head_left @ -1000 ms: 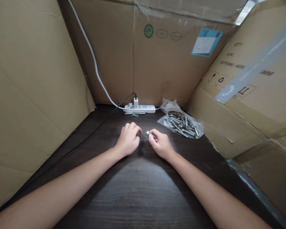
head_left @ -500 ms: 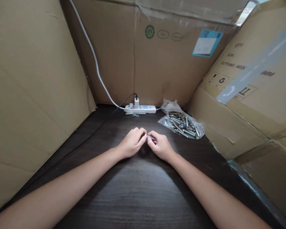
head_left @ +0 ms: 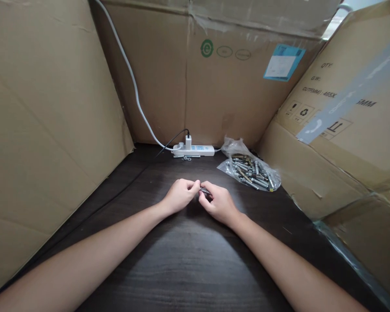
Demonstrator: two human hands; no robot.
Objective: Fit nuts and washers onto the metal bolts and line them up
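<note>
A small silver expansion bolt [head_left: 205, 190] lies between the fingers of my right hand [head_left: 219, 203], its tip pointing left. At that tip, my left hand [head_left: 181, 196] is closed, with thumb and forefinger pinched together on the bolt's end. Those fingertips hide whatever small part may sit there. Both hands meet just above the dark table [head_left: 182, 268]. Ahead of them, thin metal rods [head_left: 195, 156] and several washers [head_left: 186, 159] rest beside the power strip.
A clear plastic bag [head_left: 234, 147] of metal bolts [head_left: 247, 168] lies to the right. The white power strip [head_left: 208, 150] holds a plug and a charger [head_left: 188, 142]. A black cable [head_left: 130, 181] crosses the left side. Cardboard walls [head_left: 159, 86] enclose the table.
My left fingers have drawn together into a tighter pinch at the bolt's end, covering its tip. The right hand keeps its hold. The camera view has shifted slightly.
</note>
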